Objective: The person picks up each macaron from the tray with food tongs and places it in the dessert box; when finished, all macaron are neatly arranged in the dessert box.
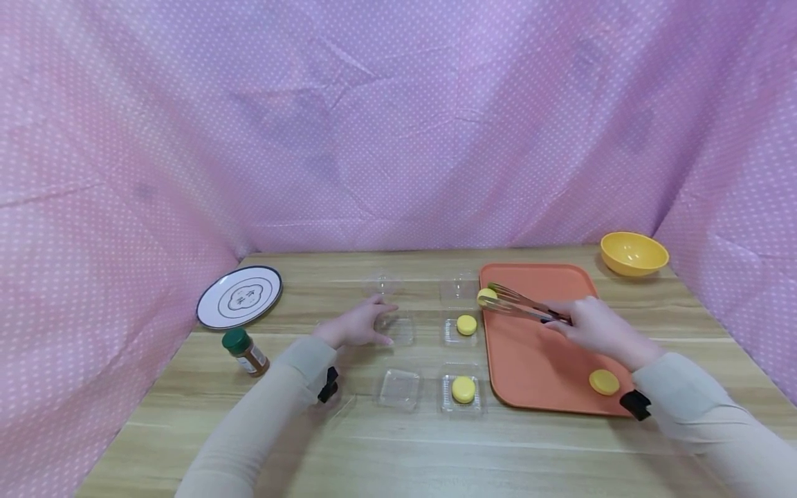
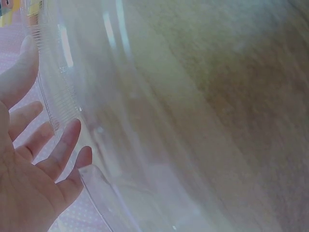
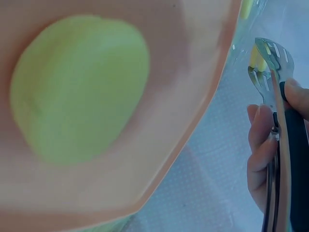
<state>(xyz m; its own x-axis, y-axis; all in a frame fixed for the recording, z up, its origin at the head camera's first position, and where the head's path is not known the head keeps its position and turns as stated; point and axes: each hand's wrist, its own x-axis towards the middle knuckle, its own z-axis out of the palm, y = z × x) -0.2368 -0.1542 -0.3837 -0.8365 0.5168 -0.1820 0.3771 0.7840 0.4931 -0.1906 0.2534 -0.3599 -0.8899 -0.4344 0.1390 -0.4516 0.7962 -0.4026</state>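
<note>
My right hand [image 1: 594,332] grips metal tongs [image 1: 528,301] above the orange tray. Between the tongs' tips is a yellow macaron [image 1: 487,295], over the tray's left edge; the right wrist view also shows the tongs [image 3: 275,53] around it. Another yellow macaron [image 1: 604,382] lies on the tray [image 1: 542,360], large in the right wrist view. With thumb and fingers spread, my left hand [image 1: 358,324] is at a clear plastic box [image 1: 401,330]; whether it touches is unclear. Two clear boxes beside the tray each hold a macaron, one farther [image 1: 466,325], one nearer [image 1: 463,389].
Another clear box [image 1: 400,389] stands in the near row, and faint clear plastic pieces [image 1: 457,294] lie at the back. At left are a white plate [image 1: 224,308] with a dark rim and a green-capped spice jar [image 1: 245,353]. A yellow bowl [image 1: 634,254] stands back right.
</note>
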